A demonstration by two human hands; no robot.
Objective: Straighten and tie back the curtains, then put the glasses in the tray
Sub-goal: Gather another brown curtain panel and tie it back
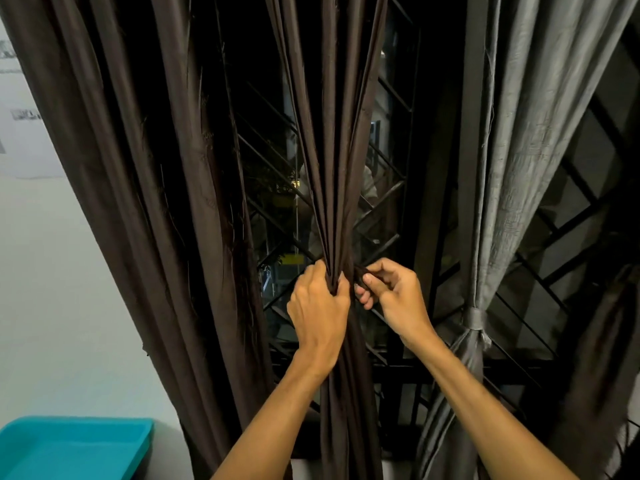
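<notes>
- Teal tray [74, 445] at 8 o'clock, lower left corner, partly cut off by the frame edge. The part of its inside that shows is bare; no glasses in sight.
- Brown curtain panel [332, 150] hangs at centre, running from 12 o'clock down to 6 o'clock, gathered into a tight bunch at mid-height.
- Left hand [320, 306] wraps the bunch from the 9 o'clock side, fingers curled and pressed together around the folds, thumb across the front.
- Right hand [393, 292] sits just beside the bunch at its 3 o'clock side, thumb and forefinger pinching a dark strip [360, 271] that comes off the gathered cloth; other fingers curled under. Cannot tell whether the strip is a separate tie or a twist of the curtain itself.
- Second brown curtain [138, 202] hangs loose at 9 to 10 o'clock, wide folds, frayed threads along its inner edge.
- Grey curtain [519, 133] at 2 to 3 o'clock, already cinched by a grey band [475, 318] at 4 o'clock; cloth flares out below the band.
- Black metal grille [381, 188] of diagonal bars stands behind all curtains; dark outside, a few small lights between the bars.
- White wall [52, 271] at 9 o'clock, with paper sheets [20, 116] stuck on it up at 10 o'clock; print too blurred to read.
- Both bare forearms rise from 6 o'clock and cover the lower stretch of the centre panel.
</notes>
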